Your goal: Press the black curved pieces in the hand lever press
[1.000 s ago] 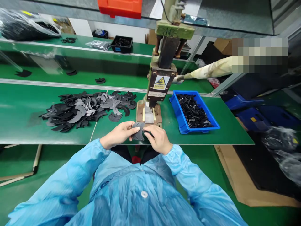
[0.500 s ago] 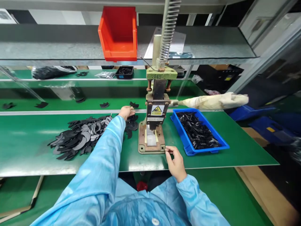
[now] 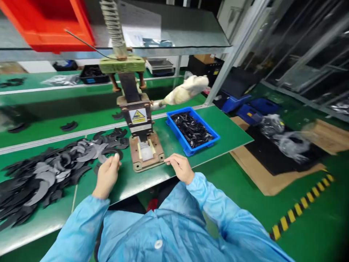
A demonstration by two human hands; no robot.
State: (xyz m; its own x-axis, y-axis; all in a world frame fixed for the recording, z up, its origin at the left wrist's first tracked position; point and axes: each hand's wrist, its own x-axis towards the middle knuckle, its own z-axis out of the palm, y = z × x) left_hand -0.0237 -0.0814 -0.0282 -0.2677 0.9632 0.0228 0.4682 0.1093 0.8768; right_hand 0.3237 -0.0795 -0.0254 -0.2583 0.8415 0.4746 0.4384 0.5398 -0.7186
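Near the front of the heap of dark curved pieces [image 3: 45, 178], my left hand [image 3: 106, 176] is closed, thumb against the fingers. Dark and grey curved pieces lie behind its fingertips; whether it grips one I cannot tell. My right hand [image 3: 181, 168] is at the front right corner of the hand press base [image 3: 148, 163], its fingers drawn together in a pinch. Anything between those fingertips is too small to make out. Between my hands stands the hand press [image 3: 137, 116], with a yellow warning label and a pale plate [image 3: 147, 151] under its ram.
A blue tray [image 3: 215, 140] full of thin black parts sits right of the press. The press's cloth-wrapped lever [image 3: 188, 91] sticks out above it. A red bin [image 3: 54, 25] is on the shelf at upper left. Cardboard [image 3: 261, 178] lies on the floor at right.
My left hand has come back from the far side of the heap toward the front edge, left of the press. My right hand stays by the base corner. The view has turned right.
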